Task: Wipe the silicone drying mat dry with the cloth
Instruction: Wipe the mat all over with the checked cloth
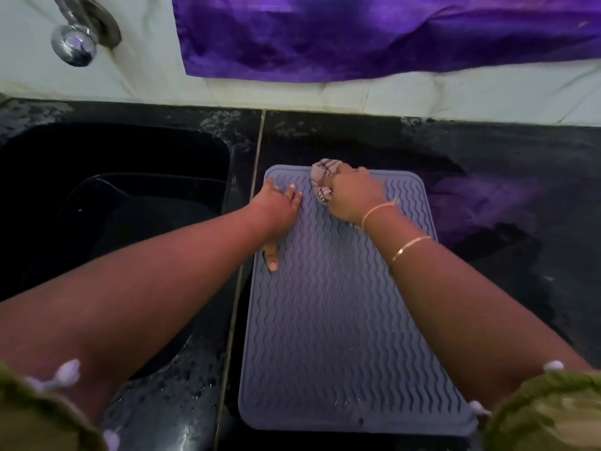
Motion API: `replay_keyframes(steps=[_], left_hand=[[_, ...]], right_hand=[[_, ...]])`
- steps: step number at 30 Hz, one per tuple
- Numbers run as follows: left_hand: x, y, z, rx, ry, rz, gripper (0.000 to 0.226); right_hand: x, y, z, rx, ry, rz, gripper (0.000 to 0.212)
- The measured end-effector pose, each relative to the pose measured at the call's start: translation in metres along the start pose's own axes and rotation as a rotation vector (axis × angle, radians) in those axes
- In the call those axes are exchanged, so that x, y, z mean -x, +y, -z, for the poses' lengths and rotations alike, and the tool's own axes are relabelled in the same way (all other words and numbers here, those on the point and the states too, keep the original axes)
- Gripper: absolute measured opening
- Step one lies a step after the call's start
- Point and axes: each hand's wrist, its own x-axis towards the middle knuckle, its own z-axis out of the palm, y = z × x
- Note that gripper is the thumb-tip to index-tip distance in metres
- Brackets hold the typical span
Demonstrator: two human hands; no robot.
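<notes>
I see the silicone drying mat (341,320) lying flat on the black bench (487,177), just right of the dark sink (113,190). It is grey-blue with rounded corners and wavy ridges, and small droplets speckle its near end. My left hand (276,206) presses on its far left part, fingers straight and spread. My right hand (354,196) is curled round the bunched, striped cloth (323,180) at the mat's far edge.
</notes>
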Motion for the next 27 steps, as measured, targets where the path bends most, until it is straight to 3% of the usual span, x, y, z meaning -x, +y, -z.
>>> replay_keyframes(steps=[7, 13, 16, 20, 22, 24, 27], left_hand=[[-0.006, 0.008, 0.006, -0.132, -0.044, -0.009, 0.086], [0.000, 0.012, 0.011, -0.066, -0.057, 0.033, 0.082], [0.007, 0.010, 0.010, -0.032, -0.039, 0.046, 0.095], [0.017, 0.001, -0.007, 0.105, 0.010, -0.011, 0.134], [0.021, -0.006, -0.020, 0.229, 0.040, -0.106, 0.130], [0.025, -0.009, -0.033, 0.370, -0.006, -0.191, 0.130], [0.030, 0.001, -0.042, 0.405, -0.048, -0.176, 0.142]], right_hand=[[0.069, -0.005, -0.026, 0.014, 0.063, 0.069, 0.050], [0.126, -0.005, -0.042, -0.067, 0.068, 0.140, 0.050], [0.148, -0.001, -0.045, -0.130, 0.028, 0.158, 0.050], [0.139, 0.002, -0.031, -0.596, 0.048, 0.003, 0.050], [0.119, 0.001, -0.017, -0.770, 0.138, -0.090, 0.044], [0.099, -0.005, -0.009, -0.696, 0.177, -0.100, 0.043], [0.086, -0.020, -0.016, -0.337, 0.063, -0.074, 0.047]])
